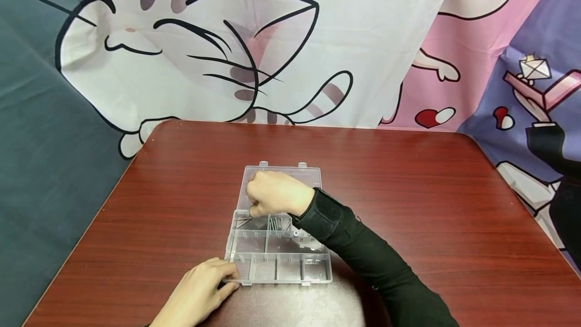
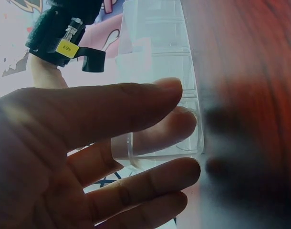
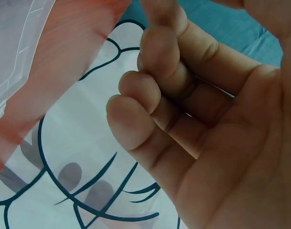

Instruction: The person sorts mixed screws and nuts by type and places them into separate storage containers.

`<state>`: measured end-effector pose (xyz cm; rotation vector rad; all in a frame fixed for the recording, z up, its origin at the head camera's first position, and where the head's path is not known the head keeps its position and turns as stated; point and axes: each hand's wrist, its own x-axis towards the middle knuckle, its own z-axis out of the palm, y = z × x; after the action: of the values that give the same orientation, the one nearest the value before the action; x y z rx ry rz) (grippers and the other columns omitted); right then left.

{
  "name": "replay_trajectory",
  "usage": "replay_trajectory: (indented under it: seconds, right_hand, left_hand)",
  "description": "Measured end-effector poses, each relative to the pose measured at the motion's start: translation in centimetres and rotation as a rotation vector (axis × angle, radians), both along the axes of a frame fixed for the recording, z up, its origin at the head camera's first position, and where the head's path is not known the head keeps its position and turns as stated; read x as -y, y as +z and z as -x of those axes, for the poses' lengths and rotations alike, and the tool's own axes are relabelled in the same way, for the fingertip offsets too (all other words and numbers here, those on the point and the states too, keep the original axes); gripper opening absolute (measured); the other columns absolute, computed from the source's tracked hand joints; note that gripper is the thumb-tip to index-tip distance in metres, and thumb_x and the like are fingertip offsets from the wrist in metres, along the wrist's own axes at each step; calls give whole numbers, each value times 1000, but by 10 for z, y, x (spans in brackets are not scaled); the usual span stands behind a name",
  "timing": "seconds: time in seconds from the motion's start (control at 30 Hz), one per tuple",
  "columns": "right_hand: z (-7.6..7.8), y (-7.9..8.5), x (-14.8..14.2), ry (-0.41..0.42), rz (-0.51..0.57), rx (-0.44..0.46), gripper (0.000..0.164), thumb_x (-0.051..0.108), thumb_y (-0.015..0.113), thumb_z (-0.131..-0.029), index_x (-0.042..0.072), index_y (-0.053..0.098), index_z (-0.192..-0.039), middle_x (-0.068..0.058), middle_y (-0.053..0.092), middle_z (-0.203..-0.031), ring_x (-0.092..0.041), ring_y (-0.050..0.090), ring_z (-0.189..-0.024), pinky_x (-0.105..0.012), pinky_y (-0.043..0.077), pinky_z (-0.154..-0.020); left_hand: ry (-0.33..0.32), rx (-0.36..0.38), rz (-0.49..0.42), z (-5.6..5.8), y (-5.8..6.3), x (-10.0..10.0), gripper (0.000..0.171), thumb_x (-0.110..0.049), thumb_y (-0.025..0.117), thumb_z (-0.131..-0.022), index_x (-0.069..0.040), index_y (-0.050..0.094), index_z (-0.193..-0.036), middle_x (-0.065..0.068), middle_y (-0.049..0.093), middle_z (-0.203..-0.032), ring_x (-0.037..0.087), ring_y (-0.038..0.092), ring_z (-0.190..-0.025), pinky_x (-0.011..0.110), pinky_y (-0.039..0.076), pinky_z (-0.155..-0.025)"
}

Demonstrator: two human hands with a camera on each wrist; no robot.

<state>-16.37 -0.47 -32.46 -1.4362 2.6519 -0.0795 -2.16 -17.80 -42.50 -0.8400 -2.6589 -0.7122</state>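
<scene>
A clear plastic compartment box (image 1: 297,268) lies on the table with its lid (image 1: 313,175) folded back on the far side. My left hand (image 1: 206,286) holds its near left corner; the left wrist view shows the thumb and index finger at the wall (image 2: 195,90). Over the far left compartment hovers my right hand (image 1: 279,193), fingers curled and thumb pointing down. I cannot tell whether its fingertips pinch anything. Thin metal screws (image 1: 243,222) lie in that far left compartment, more metal pieces (image 1: 275,224) in the one beside it. A small round metal piece (image 1: 296,233) shows near the sleeve.
The reddish-brown wooden table (image 1: 408,206) extends around the box on all sides. My dark right sleeve (image 1: 363,246) crosses the box's right side and hides part of it. Behind the table hangs a cartoon-printed cloth (image 1: 363,24).
</scene>
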Motion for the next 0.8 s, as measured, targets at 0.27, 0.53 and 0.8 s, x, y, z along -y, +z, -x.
replay_trajectory:
  seconds: [0.27,0.53,0.8]
  right_hand:
    - [2,2,-6,20,36,-4,37,13,62,-68,18,31,-48,5,34,-66,-8,26,-59,-21,23,-48]
    - [6,3,-22,22,104,-10,37,8,57,-65,18,25,-50,7,18,-61,-7,18,-56,-22,14,-48]
    - [13,4,-57,-48,162,-37,30,9,59,-66,20,36,-49,7,30,-61,-7,27,-56,-22,22,-47]
  left_hand:
    - [5,22,4,0,0,-1,35,-12,78,-61,-28,48,-66,-21,43,-69,-2,43,-64,22,38,-52]
    - [-5,58,-1,-2,-1,-1,34,-12,78,-62,-28,49,-67,-22,42,-69,-2,43,-64,23,38,-53]
    - [-7,42,-2,-1,0,-1,34,-12,78,-62,-28,49,-67,-22,42,-70,-2,44,-65,24,39,-53]
